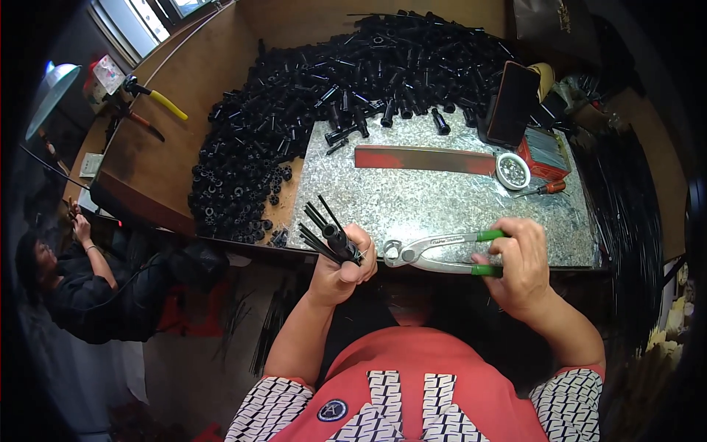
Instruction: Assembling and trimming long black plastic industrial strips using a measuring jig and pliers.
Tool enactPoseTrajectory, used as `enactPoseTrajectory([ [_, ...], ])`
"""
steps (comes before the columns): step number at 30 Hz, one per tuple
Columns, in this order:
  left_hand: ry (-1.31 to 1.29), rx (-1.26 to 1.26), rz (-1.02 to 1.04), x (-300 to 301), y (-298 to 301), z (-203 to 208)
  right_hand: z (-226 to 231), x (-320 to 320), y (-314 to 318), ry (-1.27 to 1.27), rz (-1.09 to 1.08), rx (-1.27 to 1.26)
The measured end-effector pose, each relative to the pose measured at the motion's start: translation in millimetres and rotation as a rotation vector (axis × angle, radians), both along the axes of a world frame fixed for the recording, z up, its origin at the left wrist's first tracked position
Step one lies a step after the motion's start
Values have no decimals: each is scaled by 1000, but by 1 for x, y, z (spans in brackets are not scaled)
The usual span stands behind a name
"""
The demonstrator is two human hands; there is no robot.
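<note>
My left hand [346, 271] is closed around a short black tube part [336, 237], with several thin black rods [315, 218] sticking out beside it toward the upper left. What its lower end looks like is hidden by my fingers. In my right hand [523, 264] is a pair of steel end-cutting pincers [434, 253] with green grips, the handles spread apart. Its round head points left, just short of my left hand, over the front edge of the worktop. Beyond both hands lies the speckled grey worktop [412, 202].
A big heap of black plastic parts [353, 88] fills the back and left. On the worktop lie a red-brown bar [423, 159], a white dish [513, 171], a screwdriver [545, 189] and a propped phone [509, 104]. Long black rods [618, 206] lie at right; another person [88, 280] sits at left.
</note>
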State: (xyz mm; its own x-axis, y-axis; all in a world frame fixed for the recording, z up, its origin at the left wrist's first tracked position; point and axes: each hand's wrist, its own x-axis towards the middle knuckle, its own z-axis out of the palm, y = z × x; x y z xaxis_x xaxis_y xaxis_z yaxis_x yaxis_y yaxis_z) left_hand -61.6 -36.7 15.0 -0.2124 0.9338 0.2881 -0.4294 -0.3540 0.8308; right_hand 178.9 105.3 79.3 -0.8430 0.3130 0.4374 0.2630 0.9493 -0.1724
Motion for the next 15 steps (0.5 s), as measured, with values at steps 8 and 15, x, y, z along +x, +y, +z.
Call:
enactPoseTrajectory([
  [8, -52, -90, 20, 10, 3, -4, 9, -11, 1, 168, -83, 561],
  [15, 52, -185, 145, 14, 2, -9, 8, -5, 0, 195, -31, 573],
])
